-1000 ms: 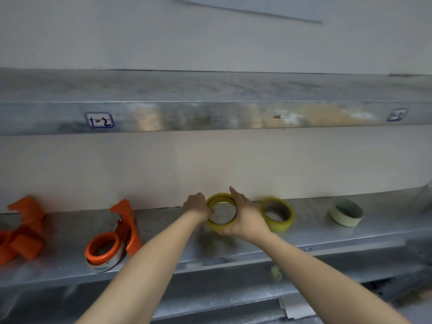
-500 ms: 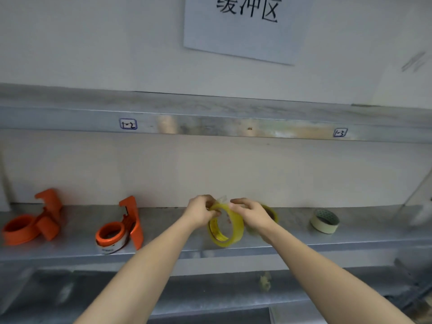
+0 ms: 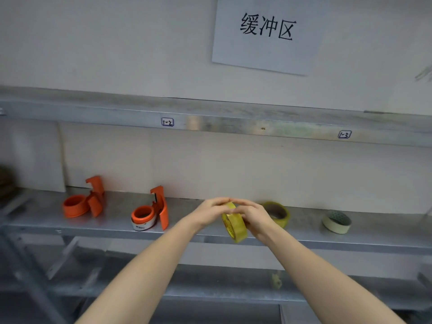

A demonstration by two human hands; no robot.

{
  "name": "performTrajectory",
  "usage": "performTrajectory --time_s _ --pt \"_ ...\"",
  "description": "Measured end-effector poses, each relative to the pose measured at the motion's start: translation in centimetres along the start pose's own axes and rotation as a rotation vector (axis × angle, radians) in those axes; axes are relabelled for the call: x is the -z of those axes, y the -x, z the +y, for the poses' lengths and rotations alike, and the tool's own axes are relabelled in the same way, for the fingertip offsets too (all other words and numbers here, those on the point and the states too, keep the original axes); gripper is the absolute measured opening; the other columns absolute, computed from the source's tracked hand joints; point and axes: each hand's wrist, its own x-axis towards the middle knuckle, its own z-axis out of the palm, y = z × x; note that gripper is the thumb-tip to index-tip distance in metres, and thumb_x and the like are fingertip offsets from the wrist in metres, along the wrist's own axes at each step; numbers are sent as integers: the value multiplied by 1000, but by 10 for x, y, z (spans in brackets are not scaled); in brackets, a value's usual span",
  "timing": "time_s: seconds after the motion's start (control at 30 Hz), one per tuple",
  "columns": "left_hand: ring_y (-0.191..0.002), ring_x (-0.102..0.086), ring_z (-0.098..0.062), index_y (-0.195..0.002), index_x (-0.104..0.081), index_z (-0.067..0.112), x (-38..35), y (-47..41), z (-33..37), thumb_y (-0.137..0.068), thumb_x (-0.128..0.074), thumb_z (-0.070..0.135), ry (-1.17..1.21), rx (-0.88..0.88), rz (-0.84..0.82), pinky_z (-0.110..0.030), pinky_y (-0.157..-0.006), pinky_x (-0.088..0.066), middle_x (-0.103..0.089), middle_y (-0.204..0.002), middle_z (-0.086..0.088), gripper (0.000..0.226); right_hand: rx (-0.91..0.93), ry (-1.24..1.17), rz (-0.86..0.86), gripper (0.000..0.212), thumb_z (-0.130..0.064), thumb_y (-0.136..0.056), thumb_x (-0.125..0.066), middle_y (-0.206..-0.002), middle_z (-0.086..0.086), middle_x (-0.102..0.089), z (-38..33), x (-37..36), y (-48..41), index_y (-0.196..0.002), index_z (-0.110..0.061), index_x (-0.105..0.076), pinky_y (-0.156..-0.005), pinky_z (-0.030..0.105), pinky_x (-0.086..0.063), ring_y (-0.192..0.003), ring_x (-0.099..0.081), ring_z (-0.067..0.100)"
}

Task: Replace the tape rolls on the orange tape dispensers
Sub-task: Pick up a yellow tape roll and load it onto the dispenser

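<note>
Both hands hold a yellow tape roll (image 3: 235,226) on edge, just above the front lip of the metal shelf (image 3: 187,232). My left hand (image 3: 211,212) pinches its top rim from the left. My right hand (image 3: 253,217) grips it from the right, fingertips meeting at the top. Two orange tape dispensers lie on the shelf to the left: the nearer one (image 3: 150,212) carries a nearly spent white-cored roll, and the farther one (image 3: 83,202) has an empty orange hub.
A second yellow tape roll (image 3: 278,213) lies flat just behind my right hand. A cream masking tape roll (image 3: 336,222) sits farther right. An upper shelf (image 3: 210,120) overhangs, with a paper sign (image 3: 266,33) on the wall. A lower shelf level (image 3: 163,272) lies below.
The yellow roll came off the shelf and was turned from flat to on edge. Both hands drew together at its top rim. The view shifted upward and left.
</note>
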Motion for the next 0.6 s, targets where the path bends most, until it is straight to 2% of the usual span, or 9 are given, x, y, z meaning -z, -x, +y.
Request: performTrajectory --time_s 0.1,0.17,0.23,0.3,0.4,0.47,0.5,0.6 --pt "-116 -47 -7 -144 -38 21 9 9 -11 -84 -72 23 -85 -3 -66 -17 -91 -39 -49 -129 7 69 21 -4 20 40 1 -72 -61 -108 17 -68 1 -16 3 -97 -28 -73 -85 42 -54 -97 -64 32" --pt "-113 -51 -9 -144 -35 23 18 14 -19 -79 -77 27 -99 5 -66 -19 -89 -44 -51 -125 7 77 28 3 6 39 0 -72 -59 -110 15 -68 1 -30 4 -96 -27 -74 -86 43 -54 -99 -65 31" --pt "-112 -55 -11 -142 -39 19 33 16 -28 -72 -82 28 -105 12 -32 -21 -91 -46 -57 -125 3 82 38 24 -9 34 0 -74 -59 -105 11 -69 -1 -46 5 -96 -21 -75 -75 35 -57 -86 -66 24" --pt "-110 -58 -11 -137 -44 17 53 20 -34 -64 -87 30 -120 5 -5 -20 -87 -47 -61 -121 1 86 52 65 -19 29 0 -79 -60 -93 7 -68 -5 -65 7 -100 -16 -73 -59 25 -53 -70 -63 17" --pt "-110 -61 -11 -130 -52 20 91 24 -47 -52 -91 37 -156 -18 -20 -26 -91 -53 -66 -116 4 88 76 142 -13 18 -5 -81 -66 -87 9 -68 -9 -97 2 -96 -15 -70 -57 25 -54 -65 -64 17" --pt "-108 -62 -11 -128 -53 23 118 30 -55 -51 -92 35 -206 -48 -23 -20 -75 -53 -65 -115 5 87 79 149 -10 11 -6 -81 -68 -78 9 -66 -10 -123 -2 -89 -13 -67 -53 25 -53 -57 -63 15" --pt "-108 -61 -13 -128 -53 24 131 32 -59 -48 -92 36 -222 -61 -15 -20 -73 -53 -63 -116 6 90 77 150 -12 9 -6 -82 -68 -75 8 -65 -11 -138 -5 -87 -13 -66 -53 25 -53 -56 -62 15" --pt "-110 -60 -15 -125 -54 27 172 38 -71 -46 -92 32 -266 -118 -17 -33 -89 -54 -60 -116 9 87 73 160 3 7 -12 -85 -67 -72 8 -64 -15 -181 -14 -82 -14 -61 -54 25 -51 -60 -61 18"
